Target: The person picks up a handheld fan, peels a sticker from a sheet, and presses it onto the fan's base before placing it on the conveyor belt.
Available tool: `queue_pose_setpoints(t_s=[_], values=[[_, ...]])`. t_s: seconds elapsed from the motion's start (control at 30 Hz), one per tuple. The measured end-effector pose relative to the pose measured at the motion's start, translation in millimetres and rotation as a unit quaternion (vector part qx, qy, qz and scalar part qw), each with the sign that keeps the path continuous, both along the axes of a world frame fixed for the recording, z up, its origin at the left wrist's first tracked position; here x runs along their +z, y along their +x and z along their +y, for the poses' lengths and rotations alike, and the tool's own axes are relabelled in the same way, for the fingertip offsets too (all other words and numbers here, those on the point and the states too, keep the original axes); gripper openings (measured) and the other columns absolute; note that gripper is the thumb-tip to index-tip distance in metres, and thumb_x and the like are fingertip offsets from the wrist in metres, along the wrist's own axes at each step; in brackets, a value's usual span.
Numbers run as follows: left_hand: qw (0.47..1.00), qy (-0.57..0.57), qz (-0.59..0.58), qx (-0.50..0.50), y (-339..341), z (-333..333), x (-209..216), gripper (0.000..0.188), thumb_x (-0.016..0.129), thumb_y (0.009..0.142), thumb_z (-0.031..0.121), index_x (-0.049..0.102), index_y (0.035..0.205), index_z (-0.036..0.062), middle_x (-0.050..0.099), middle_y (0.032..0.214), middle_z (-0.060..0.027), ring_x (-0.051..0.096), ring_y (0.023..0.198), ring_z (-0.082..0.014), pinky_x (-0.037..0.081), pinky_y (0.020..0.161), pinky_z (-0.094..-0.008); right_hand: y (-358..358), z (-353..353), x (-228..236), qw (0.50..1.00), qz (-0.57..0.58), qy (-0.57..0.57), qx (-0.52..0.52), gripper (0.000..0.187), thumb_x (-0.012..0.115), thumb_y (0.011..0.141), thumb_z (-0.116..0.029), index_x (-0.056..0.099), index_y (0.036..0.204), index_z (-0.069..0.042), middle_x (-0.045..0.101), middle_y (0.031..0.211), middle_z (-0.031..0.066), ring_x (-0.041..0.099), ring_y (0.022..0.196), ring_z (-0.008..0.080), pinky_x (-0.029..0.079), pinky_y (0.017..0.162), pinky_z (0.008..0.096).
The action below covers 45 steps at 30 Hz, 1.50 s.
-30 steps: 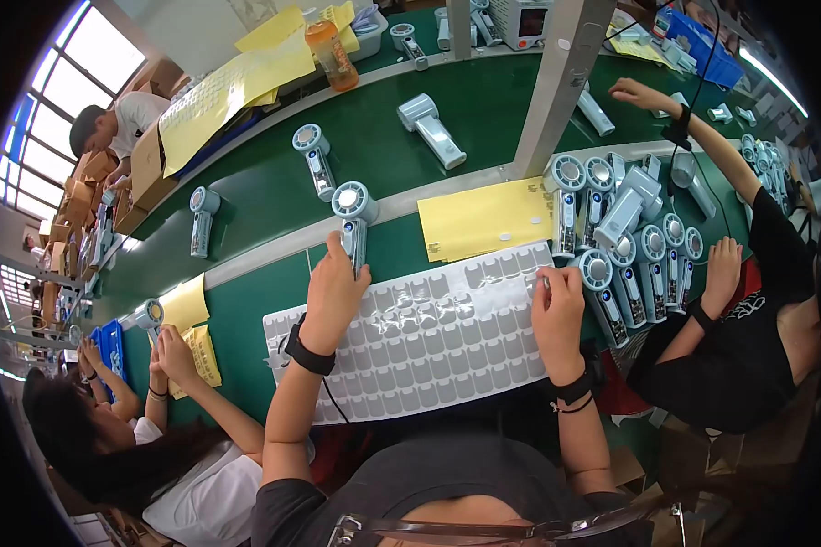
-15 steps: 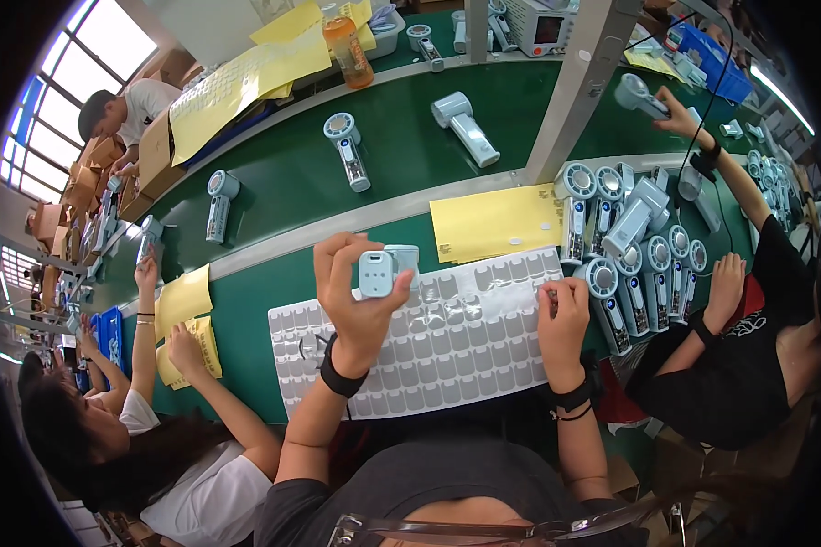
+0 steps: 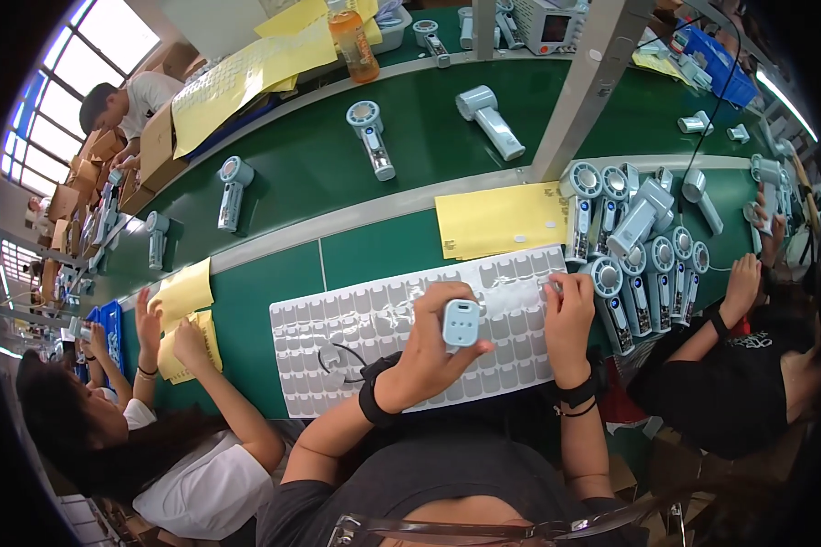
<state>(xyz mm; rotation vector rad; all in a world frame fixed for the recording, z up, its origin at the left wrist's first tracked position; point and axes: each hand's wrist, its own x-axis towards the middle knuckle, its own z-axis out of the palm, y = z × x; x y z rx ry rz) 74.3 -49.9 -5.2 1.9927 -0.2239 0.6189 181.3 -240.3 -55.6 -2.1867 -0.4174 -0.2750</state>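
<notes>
My left hand (image 3: 429,351) is closed round a pale blue handheld fan (image 3: 462,323), held end-on so that its base, with a small slot and several dots, faces up. The fan's head is hidden below. It is above a white sheet of grey stickers (image 3: 410,374) lying on the green bench. My right hand (image 3: 570,319) is at the sheet's right edge, its thumb and fingertips pinched together. Whatever is between those fingertips is too small to make out. Just right of it stands a cluster of similar fans (image 3: 643,273), several with their inner parts exposed.
Yellow sheets (image 3: 497,223) lie behind the sticker sheet. Beyond a metal rail, a green conveyor belt (image 3: 292,196) carries spaced-out fans, and a metal post (image 3: 584,100) rises at its edge. Co-workers sit close on the left (image 3: 201,474) and right (image 3: 730,383).
My left hand has brought the fan rightward and lower, closer to my right hand. Fans on the belt have shifted right. The left co-worker's hand has left a fan; the right co-worker's raised arm has come down.
</notes>
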Motion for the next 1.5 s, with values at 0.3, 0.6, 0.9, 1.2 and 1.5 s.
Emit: queue_pose_setpoints(t_s=[0.3,0.6,0.9,1.2,1.5], values=[[0.998,0.008,-0.055,-0.030,2.3,-7.4,-1.2,0.070,0.078,0.076,0.003,0.028,0.127,0.0060,0.049,0.112,-0.0188,0.051,0.098,-0.0269,0.042,0.085,-0.0376,-13.7,-11.1,46.5,0.974,0.137,0.154,0.098,0.012,0.063,0.086,0.002,0.056,0.095,-0.001,0.058,0.092,0.0054,0.057,0.078,0.0131,0.047,0.067,0.0267],[0.990,0.096,-0.102,0.003,6.2,-13.0,-10.3,0.076,0.076,0.067,-0.006,0.029,0.126,0.0040,0.048,0.115,-0.0212,0.052,0.101,-0.0352,0.041,0.089,-0.0444,-29.5,13.3,137.5,0.830,0.422,0.260,0.256,0.030,0.074,0.079,0.002,0.051,0.097,-0.004,0.062,0.085,0.0025,0.059,0.079,0.0068,0.048,0.072,0.0210],[0.990,0.104,-0.100,-0.006,6.0,-14.6,-9.3,0.078,0.075,0.064,-0.008,0.029,0.126,0.0040,0.048,0.117,-0.0213,0.051,0.103,-0.0370,0.041,0.091,-0.0452,-32.6,17.5,128.5,0.834,0.409,0.275,0.249,0.046,0.075,0.079,0.002,0.039,0.105,-0.006,0.065,0.079,0.0059,0.060,0.072,0.0071,0.048,0.068,0.0208],[0.989,0.120,-0.082,-0.015,4.0,-13.3,-8.4,0.083,0.075,0.060,-0.009,0.029,0.128,0.0038,0.047,0.119,-0.0216,0.050,0.106,-0.0383,0.041,0.092,-0.0461,-34.5,18.5,128.0,0.848,0.402,0.258,0.228,0.048,0.074,0.077,0.007,0.036,0.100,-0.009,0.063,0.080,0.0053,0.060,0.074,0.0076,0.048,0.067,0.0202],[0.981,0.175,-0.078,-0.023,5.7,-0.5,1.5,0.064,0.068,0.063,-0.010,0.040,0.119,0.0021,0.048,0.120,-0.0189,0.050,0.107,-0.0369,0.040,0.097,-0.0482,-37.4,19.3,127.6,0.928,0.296,0.099,0.202,0.042,0.079,0.080,-0.012,0.040,0.095,-0.007,0.058,0.072,0.0022,0.053,0.063,0.0052,0.043,0.057,0.0198]])
